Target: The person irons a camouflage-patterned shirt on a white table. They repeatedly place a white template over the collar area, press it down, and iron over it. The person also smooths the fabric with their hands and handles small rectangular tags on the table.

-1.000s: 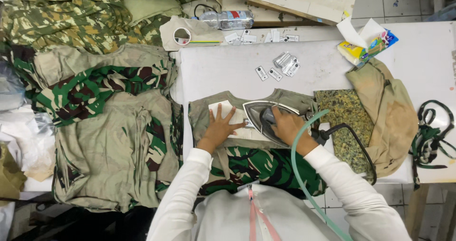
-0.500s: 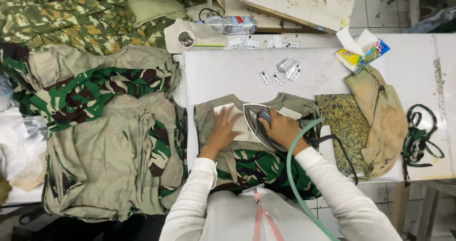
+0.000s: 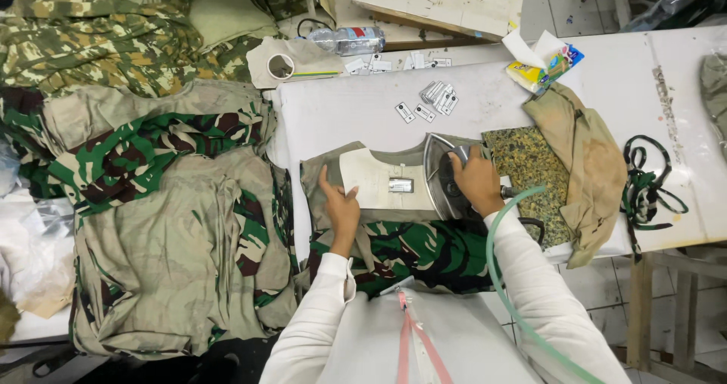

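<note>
The iron [image 3: 447, 173] is gripped firmly by the right hand [image 3: 475, 181], right of the pale patch [image 3: 379, 187]. The garment [image 3: 356, 202] is pinned flat under the open left hand [image 3: 341, 206], keeping it smooth.

green camouflage garment [image 3: 409, 251], white table [image 3: 363, 111], pale green hose [image 3: 503, 263].

A grey iron [image 3: 447, 173] is gripped by the right hand [image 3: 475, 181] and rests on a camouflage cloth [image 3: 394, 202] spread over the white table [image 3: 363, 107]. The cloth is pressed flat by the left hand [image 3: 341, 206], just beside a pale patch [image 3: 379, 181]. Small tags [image 3: 433, 100] are seen farther up the table.
</note>
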